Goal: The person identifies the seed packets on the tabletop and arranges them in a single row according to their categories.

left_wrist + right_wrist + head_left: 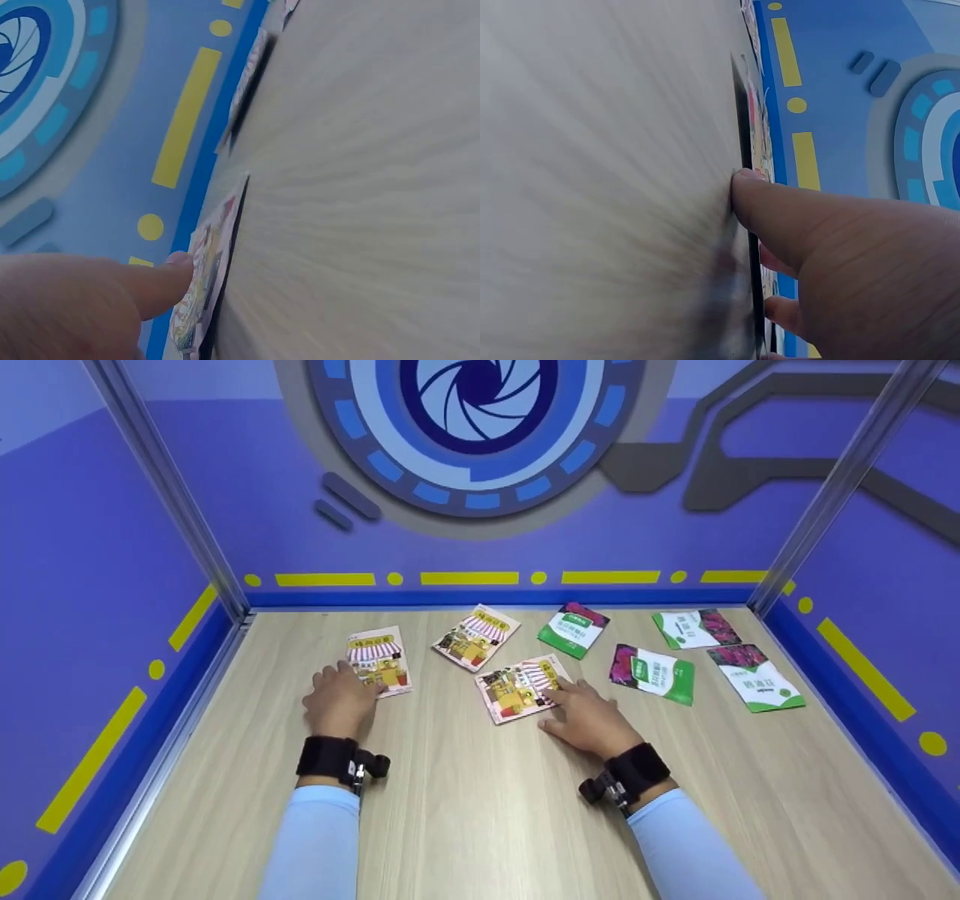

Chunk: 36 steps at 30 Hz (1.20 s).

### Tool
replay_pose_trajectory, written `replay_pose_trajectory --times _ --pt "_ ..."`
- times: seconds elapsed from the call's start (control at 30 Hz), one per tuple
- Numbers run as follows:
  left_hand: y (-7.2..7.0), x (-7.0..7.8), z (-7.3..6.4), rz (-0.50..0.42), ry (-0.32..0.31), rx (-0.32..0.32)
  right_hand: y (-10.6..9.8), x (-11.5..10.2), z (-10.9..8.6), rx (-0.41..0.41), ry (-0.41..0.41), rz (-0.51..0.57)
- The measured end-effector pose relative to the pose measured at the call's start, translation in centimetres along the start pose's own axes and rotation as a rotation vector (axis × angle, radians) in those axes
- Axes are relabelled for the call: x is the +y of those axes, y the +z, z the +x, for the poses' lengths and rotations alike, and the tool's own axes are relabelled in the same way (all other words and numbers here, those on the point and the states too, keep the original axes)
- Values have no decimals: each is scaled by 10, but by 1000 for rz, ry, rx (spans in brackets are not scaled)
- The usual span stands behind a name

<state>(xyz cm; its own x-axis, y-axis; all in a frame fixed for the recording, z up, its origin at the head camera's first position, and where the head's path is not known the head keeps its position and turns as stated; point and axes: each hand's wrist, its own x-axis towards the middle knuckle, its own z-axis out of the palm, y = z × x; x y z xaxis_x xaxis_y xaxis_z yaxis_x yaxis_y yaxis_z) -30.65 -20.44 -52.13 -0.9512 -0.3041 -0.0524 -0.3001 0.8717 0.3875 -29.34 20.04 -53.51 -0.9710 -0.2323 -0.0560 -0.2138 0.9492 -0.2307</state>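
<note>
A packet with a pink-striped awning picture (386, 651) lies on the left of the table. My left hand (339, 701) rests at its lower left, with the thumb (169, 281) on its printed face. Nearer the middle is a matching packet (510, 690), turned sideways. My right hand (592, 720) touches its right end: fingers lie over the face, and the thumb (769, 202) is at the near edge. Behind these two, a third awning packet (476, 637) lies tilted, apart from both hands.
Green-and-white packets with pink flowers lie on the right: one at the back (574, 630), one beside my right hand (652, 673), and two farther right, upper (696, 628) and lower (757, 679). Blue printed walls (480, 559) enclose the wooden table (465, 810) at the back and sides.
</note>
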Motion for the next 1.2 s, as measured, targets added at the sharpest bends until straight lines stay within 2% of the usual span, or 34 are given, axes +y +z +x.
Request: replay_pose_trajectory --times 0.2,0.4,0.47,0.63,0.73,0.97,1.2 --pt "-2 -4 2 38 -35 29 -1 -6 2 11 -10 -20" --pt "-7 0 -2 25 12 44 -4 -5 3 21 -26 -37" --pt "-9 2 -3 12 7 12 -4 -4 3 23 -25 -41" --pt "-11 4 -2 -40 -63 -132 0 0 4 16 -4 -27" --pt "-8 5 -1 -67 -79 -153 2 2 4 10 3 -15" --pt "-6 5 1 -81 -50 -129 2 2 5 -2 4 -6" --pt "-6 0 4 -105 -66 -26 -1 2 6 -7 -2 0"
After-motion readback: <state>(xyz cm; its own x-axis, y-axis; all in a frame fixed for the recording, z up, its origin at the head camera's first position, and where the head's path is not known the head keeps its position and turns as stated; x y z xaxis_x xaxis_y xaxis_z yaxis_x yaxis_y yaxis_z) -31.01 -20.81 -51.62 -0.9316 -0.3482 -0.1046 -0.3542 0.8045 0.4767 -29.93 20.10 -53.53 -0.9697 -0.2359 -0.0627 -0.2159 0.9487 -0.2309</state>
